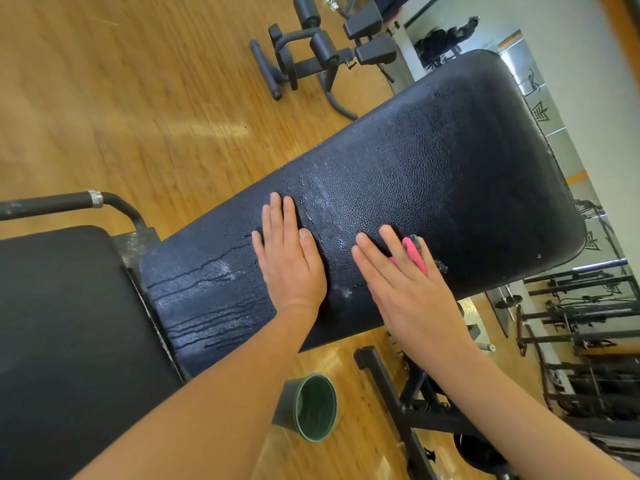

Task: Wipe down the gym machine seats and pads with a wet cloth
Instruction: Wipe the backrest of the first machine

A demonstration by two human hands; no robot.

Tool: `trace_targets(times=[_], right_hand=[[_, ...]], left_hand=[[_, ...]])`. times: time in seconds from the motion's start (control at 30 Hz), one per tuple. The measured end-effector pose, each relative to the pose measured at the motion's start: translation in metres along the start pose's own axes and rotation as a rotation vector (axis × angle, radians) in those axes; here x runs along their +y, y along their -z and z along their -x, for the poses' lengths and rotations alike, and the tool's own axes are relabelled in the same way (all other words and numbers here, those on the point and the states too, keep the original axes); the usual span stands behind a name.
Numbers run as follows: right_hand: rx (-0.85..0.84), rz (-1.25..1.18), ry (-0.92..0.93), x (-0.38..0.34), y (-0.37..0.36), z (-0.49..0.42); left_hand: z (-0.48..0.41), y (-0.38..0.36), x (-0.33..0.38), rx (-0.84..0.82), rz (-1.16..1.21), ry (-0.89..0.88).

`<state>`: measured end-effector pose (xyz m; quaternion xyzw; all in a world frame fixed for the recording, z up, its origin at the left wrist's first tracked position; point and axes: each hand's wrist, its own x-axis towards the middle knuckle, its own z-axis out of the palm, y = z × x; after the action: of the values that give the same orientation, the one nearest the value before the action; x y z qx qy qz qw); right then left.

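Wood-plank floor (121,98), glossy, lies under the back pad (433,161). The pad is long and round-cornered, black pebbled vinyl, its surface wet, with thin runs streaking its lower end. Flat black seat pad (62,306) just beside that end. Round green bucket (311,407) on the floor below the pad. Hands apart: left hand (289,258) flat on the pad, fingers straight. Right hand (401,285) flat, pressing a pink cloth (414,252) to the pad's near edge.

Under my palms the back pad (398,174) is black pebbled vinyl, wet and streaked. My pink cloth (414,256) looks soft, the floor (121,109) is glossy wood, the bucket (308,407) smooth green plastic.
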<state>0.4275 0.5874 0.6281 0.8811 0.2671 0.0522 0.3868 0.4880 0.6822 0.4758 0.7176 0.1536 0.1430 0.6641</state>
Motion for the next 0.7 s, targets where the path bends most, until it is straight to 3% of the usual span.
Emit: trace_targets(times=[0.33, 0.7], right_hand=[[-0.049, 0.031, 0.111, -0.019, -0.015, -0.016], [-0.011, 0.026, -0.045, -0.027, -0.014, -0.044]], left_hand=[[-0.003, 0.004, 0.0, -0.032, 0.025, 0.018], [0.003, 0.011, -0.031, -0.05, -0.055, 0.013]])
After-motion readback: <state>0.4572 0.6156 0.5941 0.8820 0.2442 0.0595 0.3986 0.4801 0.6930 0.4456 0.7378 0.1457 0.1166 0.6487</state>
